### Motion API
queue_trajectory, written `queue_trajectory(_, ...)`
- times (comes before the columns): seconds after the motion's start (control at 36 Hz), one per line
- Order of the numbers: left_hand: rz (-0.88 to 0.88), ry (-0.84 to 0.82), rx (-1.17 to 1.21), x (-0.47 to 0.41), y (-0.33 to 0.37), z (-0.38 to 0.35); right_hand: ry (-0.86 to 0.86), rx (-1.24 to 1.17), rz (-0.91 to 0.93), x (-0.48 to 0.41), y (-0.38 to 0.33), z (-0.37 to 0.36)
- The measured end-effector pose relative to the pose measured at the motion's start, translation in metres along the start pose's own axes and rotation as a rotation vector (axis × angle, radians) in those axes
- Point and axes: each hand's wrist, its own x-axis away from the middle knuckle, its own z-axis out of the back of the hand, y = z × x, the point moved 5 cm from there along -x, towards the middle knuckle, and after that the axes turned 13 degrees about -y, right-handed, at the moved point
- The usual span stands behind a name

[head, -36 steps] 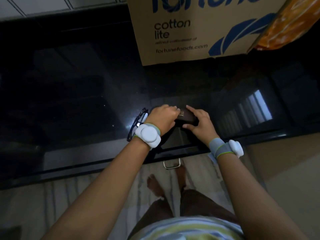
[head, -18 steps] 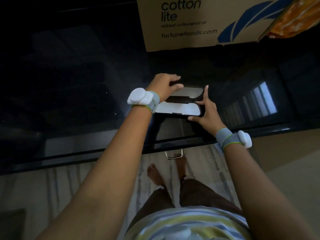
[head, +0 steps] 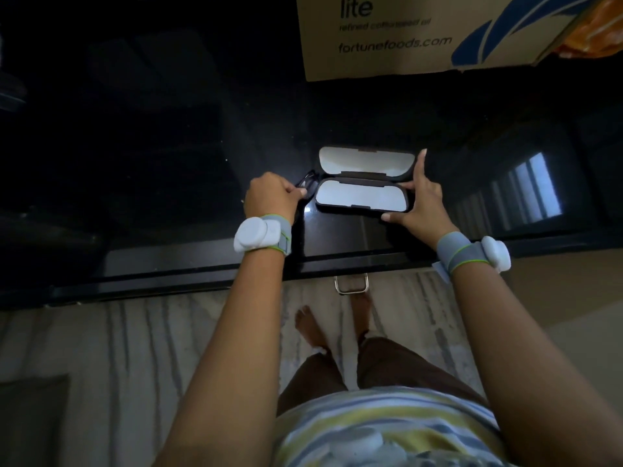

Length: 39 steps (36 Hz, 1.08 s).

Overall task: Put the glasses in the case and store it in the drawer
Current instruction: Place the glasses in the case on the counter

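A dark glasses case [head: 362,200] with a pale lining lies wide open and empty on the glossy black countertop [head: 168,163]. My right hand [head: 419,205] grips its right end, forefinger raised along the lid. Dark-framed glasses [head: 72,183] lie just left of the case, mostly hidden under my left hand [head: 271,198], whose fingers are curled on them. Below the counter's front edge a metal drawer handle [head: 350,285] shows; the drawer looks closed.
A cardboard carton [head: 421,35] printed "fortunefoods.com" stands at the back right of the counter, with an orange packet [head: 596,32] beside it. Pale striped floor and my bare feet [head: 310,328] lie below the counter edge.
The case, closed under both hands a second ago, has been opened flat. My left hand has left the lid and moved left onto the glasses. My right hand still holds the case's right end.
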Motion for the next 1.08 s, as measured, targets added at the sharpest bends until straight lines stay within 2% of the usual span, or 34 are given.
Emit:
queue_trajectory(0.08,-0.007,-0.004,-0.029,0.002,0.005,0.006,0.006,0.013,0.002,0.0,-0.001,0.001)
queue_trajectory(0.28,-0.104,0.053,-0.287,0.023,0.022,0.041,-0.004,0.006,0.015,-0.005,-0.007,-0.006)
queue_trajectory(0.44,-0.286,-0.122,-0.492,0.019,0.071,0.017,-0.065,0.0,0.067,-0.014,-0.021,-0.015)
queue_trajectory(0.58,-0.35,-0.19,-0.612,0.005,0.093,-0.012,-0.08,-0.015,0.085,-0.017,-0.026,-0.019)
queue_trajectory(0.81,-0.359,-0.227,-0.654,-0.005,0.094,-0.031,-0.068,-0.03,0.106,-0.016,-0.026,-0.02)
queue_trajectory(0.97,-0.359,-0.172,-0.655,-0.005,0.087,-0.026,-0.057,-0.121,0.103,-0.015,-0.026,-0.021)
queue_trajectory(1.08,-0.437,-0.084,-0.6,0.01,0.085,-0.017,-0.022,-0.176,0.107,-0.013,-0.027,-0.021)
